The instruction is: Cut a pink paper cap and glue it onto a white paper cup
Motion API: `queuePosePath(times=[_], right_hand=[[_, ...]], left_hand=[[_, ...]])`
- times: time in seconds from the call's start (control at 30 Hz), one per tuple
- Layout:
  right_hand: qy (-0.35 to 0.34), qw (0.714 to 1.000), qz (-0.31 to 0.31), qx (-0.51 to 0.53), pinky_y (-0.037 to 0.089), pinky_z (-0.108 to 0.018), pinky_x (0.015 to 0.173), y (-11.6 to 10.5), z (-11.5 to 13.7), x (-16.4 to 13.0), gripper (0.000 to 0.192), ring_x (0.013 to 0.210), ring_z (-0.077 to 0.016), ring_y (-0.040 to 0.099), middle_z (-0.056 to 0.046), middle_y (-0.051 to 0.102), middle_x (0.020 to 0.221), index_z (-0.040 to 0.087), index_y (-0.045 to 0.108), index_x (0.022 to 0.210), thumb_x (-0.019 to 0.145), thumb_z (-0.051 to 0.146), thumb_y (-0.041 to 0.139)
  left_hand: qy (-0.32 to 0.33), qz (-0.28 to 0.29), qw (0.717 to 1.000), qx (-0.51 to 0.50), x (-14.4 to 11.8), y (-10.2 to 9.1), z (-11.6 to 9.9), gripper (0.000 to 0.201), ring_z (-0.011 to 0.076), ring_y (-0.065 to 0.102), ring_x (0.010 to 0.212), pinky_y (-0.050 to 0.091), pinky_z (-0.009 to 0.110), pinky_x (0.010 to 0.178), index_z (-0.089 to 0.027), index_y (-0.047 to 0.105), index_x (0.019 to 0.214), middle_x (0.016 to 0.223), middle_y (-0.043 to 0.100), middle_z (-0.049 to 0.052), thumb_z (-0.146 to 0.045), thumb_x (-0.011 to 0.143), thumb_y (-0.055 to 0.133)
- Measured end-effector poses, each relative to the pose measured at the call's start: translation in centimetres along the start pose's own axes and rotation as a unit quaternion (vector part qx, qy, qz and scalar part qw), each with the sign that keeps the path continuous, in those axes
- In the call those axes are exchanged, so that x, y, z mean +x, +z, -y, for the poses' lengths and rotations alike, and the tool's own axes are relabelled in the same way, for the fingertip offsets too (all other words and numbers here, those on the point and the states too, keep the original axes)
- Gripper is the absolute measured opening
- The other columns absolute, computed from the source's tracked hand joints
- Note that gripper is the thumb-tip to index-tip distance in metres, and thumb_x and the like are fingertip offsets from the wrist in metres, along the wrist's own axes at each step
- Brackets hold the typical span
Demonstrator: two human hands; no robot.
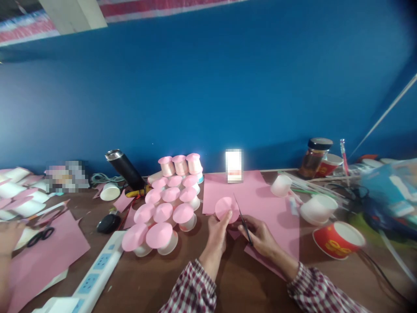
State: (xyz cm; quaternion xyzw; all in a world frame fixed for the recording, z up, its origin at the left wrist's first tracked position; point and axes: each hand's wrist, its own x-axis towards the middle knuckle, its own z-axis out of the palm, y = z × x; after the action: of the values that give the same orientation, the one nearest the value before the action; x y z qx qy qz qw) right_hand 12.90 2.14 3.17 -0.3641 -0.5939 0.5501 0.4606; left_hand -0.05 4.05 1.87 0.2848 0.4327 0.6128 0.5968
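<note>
My left hand (219, 232) pinches a pink paper disc (225, 208), thumb on top of it. My right hand (260, 237) is closed on dark-handled scissors (245, 224), whose blades point up beside the disc's right edge. Whether the blades touch the paper I cannot tell. Under and behind both hands lie large pink paper sheets (257, 189). To the left of my left hand stand several white paper cups, each topped by a pink paper disc (171, 194).
A white power strip (99, 265) runs along the front left, near a black bottle (125, 169). Another person's hand (9, 243) is at the far left by black scissors (39, 237). On the right are a red cup (339, 240), a white cup (318, 208) and a lidded jar (314, 158).
</note>
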Motion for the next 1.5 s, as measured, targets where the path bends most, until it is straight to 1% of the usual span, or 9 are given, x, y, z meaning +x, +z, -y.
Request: queuePosePath(times=[0.1,0.43,0.63,0.83,1.0,1.13,1.3,1.43,1.5], right_hand=[[0.004,1.0,-0.002,0.0,0.052,-0.039,0.086,-0.04,0.19,0.01,0.029,0.094,-0.0247,0.066,-0.012,0.069,0.105,0.015,0.064,0.105,0.085,0.035,0.059],[0.014,1.0,0.001,-0.003,0.052,-0.039,0.087,-0.3,-0.23,-0.16,0.028,0.095,-0.0254,0.066,-0.012,0.07,0.104,0.016,0.064,0.105,0.084,0.034,0.061],[0.013,1.0,0.004,0.004,0.051,-0.039,0.088,-0.38,-0.41,-0.13,0.03,0.097,-0.0256,0.065,-0.012,0.069,0.106,0.016,0.064,0.106,0.083,0.035,0.062],[0.019,1.0,-0.004,-0.007,0.052,-0.041,0.087,-0.34,-0.21,-0.09,0.031,0.096,-0.0268,0.066,-0.013,0.07,0.104,0.015,0.065,0.105,0.082,0.037,0.062],[0.02,1.0,0.001,0.001,0.052,-0.041,0.086,-0.3,0.04,-0.08,0.031,0.095,-0.0273,0.066,-0.013,0.07,0.103,0.015,0.065,0.105,0.082,0.036,0.063],[0.015,1.0,0.004,0.002,0.052,-0.041,0.086,-0.35,-0.07,-0.07,0.029,0.096,-0.0268,0.066,-0.012,0.071,0.103,0.016,0.065,0.105,0.083,0.034,0.062],[0.017,1.0,0.004,0.0,0.051,-0.041,0.087,-0.43,-0.18,-0.12,0.03,0.096,-0.0266,0.066,-0.012,0.07,0.104,0.015,0.065,0.106,0.083,0.034,0.062],[0.02,1.0,0.003,-0.002,0.052,-0.042,0.087,-0.43,-0.2,-0.11,0.031,0.095,-0.0268,0.066,-0.013,0.071,0.103,0.015,0.064,0.107,0.083,0.035,0.062],[0.018,1.0,0.004,-0.004,0.052,-0.042,0.087,-0.45,-0.27,-0.08,0.032,0.095,-0.0268,0.066,-0.012,0.071,0.103,0.015,0.064,0.107,0.083,0.035,0.062]], left_hand=[[-0.002,0.007,1.0,-0.004,-0.03,0.04,-0.05,0.04,0.0228,0.066,0.071,0.05,0.032,0.066,-0.005,0.066,0.09,0.082,0.07,0.016,-0.034,0.064,0.075],[-0.011,-0.013,1.0,-0.023,-0.07,0.2,-0.15,0.039,0.0208,0.066,0.069,0.05,0.031,0.066,-0.008,0.066,0.085,0.081,0.07,0.013,-0.035,0.059,0.078],[-0.004,-0.01,1.0,-0.022,0.04,0.1,0.03,0.037,0.0197,0.065,0.067,0.048,0.029,0.064,-0.01,0.066,0.084,0.078,0.07,0.01,-0.035,0.06,0.077],[-0.008,-0.005,1.0,-0.026,0.06,0.08,0.13,0.037,0.0195,0.065,0.067,0.047,0.029,0.063,-0.01,0.066,0.087,0.078,0.07,0.01,-0.036,0.062,0.076],[-0.012,-0.002,1.0,-0.022,0.0,0.06,-0.06,0.035,0.0196,0.064,0.065,0.046,0.027,0.06,-0.009,0.065,0.083,0.076,0.069,0.011,-0.035,0.063,0.076],[-0.012,0.0,0.999,-0.029,0.04,0.06,-0.04,0.033,0.0199,0.065,0.068,0.048,0.027,0.062,-0.009,0.064,0.084,0.077,0.069,0.011,-0.034,0.065,0.075],[0.003,0.007,0.999,-0.031,-0.02,0.13,-0.19,0.033,0.0202,0.066,0.069,0.048,0.028,0.063,-0.009,0.065,0.086,0.078,0.069,0.011,-0.033,0.065,0.074],[-0.005,0.01,1.0,-0.028,-0.1,0.14,-0.3,0.034,0.0214,0.066,0.069,0.049,0.029,0.063,-0.009,0.065,0.086,0.078,0.07,0.012,-0.035,0.065,0.074],[-0.007,0.003,1.0,-0.025,-0.09,0.15,-0.3,0.035,0.0219,0.066,0.069,0.05,0.03,0.064,-0.01,0.065,0.085,0.078,0.07,0.011,-0.036,0.064,0.075]])
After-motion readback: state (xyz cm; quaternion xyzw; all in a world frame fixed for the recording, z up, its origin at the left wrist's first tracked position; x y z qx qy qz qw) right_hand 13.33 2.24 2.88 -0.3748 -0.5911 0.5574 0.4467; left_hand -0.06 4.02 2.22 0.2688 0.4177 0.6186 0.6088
